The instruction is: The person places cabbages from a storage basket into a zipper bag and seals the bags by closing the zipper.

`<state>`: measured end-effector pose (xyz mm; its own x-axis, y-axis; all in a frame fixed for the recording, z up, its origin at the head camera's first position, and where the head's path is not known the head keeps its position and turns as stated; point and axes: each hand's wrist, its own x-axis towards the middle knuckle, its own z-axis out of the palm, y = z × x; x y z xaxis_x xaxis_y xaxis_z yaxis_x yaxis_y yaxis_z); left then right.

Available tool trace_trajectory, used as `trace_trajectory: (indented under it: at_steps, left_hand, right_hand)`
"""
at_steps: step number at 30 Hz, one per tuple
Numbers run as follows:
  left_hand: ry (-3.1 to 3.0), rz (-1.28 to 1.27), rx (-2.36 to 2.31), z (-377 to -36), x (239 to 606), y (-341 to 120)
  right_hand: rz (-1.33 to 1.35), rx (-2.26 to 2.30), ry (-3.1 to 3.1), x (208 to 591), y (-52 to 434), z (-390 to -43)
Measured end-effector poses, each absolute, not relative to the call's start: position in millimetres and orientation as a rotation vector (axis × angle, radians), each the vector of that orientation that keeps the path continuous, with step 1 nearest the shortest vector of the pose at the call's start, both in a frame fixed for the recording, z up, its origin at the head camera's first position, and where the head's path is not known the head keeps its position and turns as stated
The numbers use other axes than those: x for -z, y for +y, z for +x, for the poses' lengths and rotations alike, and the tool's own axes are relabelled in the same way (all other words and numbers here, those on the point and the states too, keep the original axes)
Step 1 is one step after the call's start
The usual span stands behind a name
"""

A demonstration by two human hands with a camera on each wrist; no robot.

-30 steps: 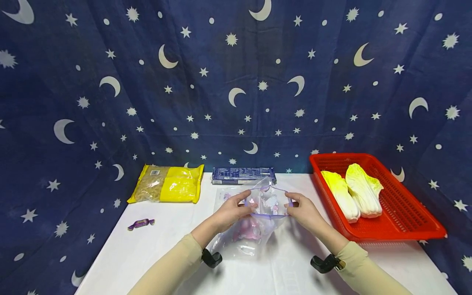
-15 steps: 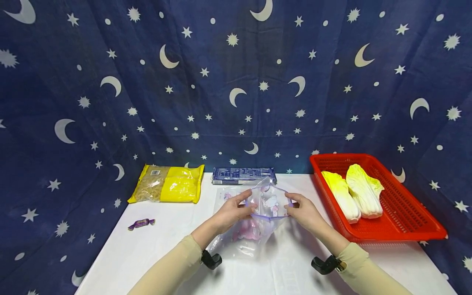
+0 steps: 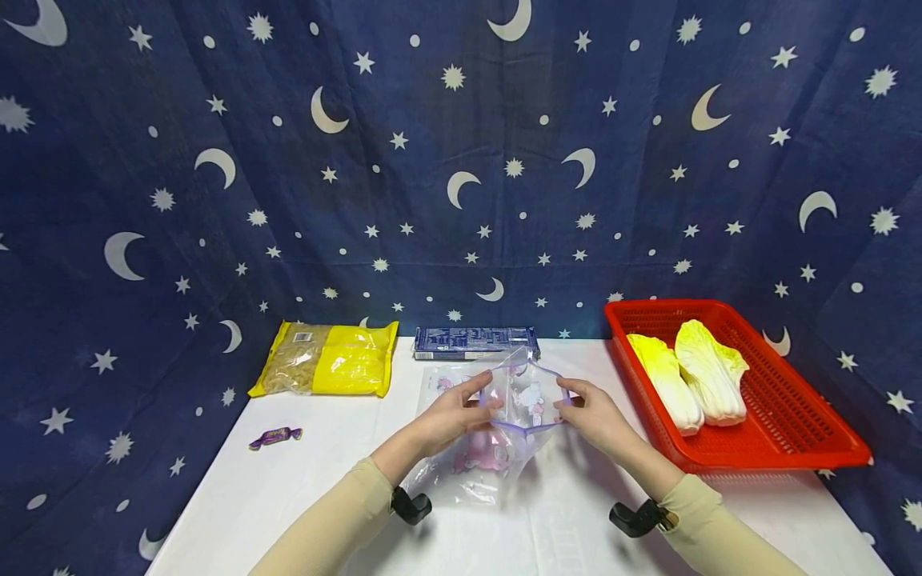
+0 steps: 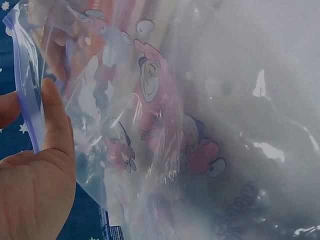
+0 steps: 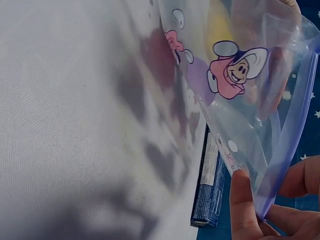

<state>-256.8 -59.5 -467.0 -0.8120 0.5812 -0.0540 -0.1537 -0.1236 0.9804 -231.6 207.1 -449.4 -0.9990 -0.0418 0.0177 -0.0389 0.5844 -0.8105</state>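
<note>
A clear zip bag (image 3: 504, 424) printed with pink cartoon figures is held over the white table (image 3: 302, 496), its purple-edged mouth spread wide. My left hand (image 3: 454, 416) pinches the left side of the bag's rim, thumb on the purple strip (image 4: 27, 105). My right hand (image 3: 594, 416) pinches the right side of the rim (image 5: 287, 145). The bag (image 4: 165, 130) fills the left wrist view. In the right wrist view the bag (image 5: 225, 80) hangs above the table. Its inside looks empty.
A yellow pasta pack (image 3: 327, 358) and a blue box (image 3: 475, 342) lie at the table's back edge. A purple wrapped candy (image 3: 275, 437) lies at the left. A red basket (image 3: 799, 432) at the right holds two cabbages (image 3: 691, 380). A star-patterned cloth hangs behind.
The bag's mouth has been drawn a little wider and its near edge has dipped slightly. Both hands stay almost in place.
</note>
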Motion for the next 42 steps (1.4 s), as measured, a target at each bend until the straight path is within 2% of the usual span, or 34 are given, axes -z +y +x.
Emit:
trace_trajectory:
  at_steps: [12, 21, 31, 42]
  left_hand:
    - [1.692, 0.516, -1.95, -255.3, 469.6, -59.3]
    - [1.717, 0.527, -1.944, -256.2, 471.8, -59.0]
    - [1.732, 0.528, -1.938, -255.6, 472.8, -57.6]
    - [1.706, 0.534, -1.946, -254.6, 474.9, -56.4]
  right_hand:
    - [-0.244, 1.405, 2.814, 442.4, 210.0, -225.6]
    - [-0.297, 1.352, 2.819, 404.1, 229.7, -219.5]
    - [-0.16, 1.35, 2.864, 365.3, 285.7, -232.3]
    - [-0.01, 1.314, 2.883, 358.5, 342.7, -243.5]
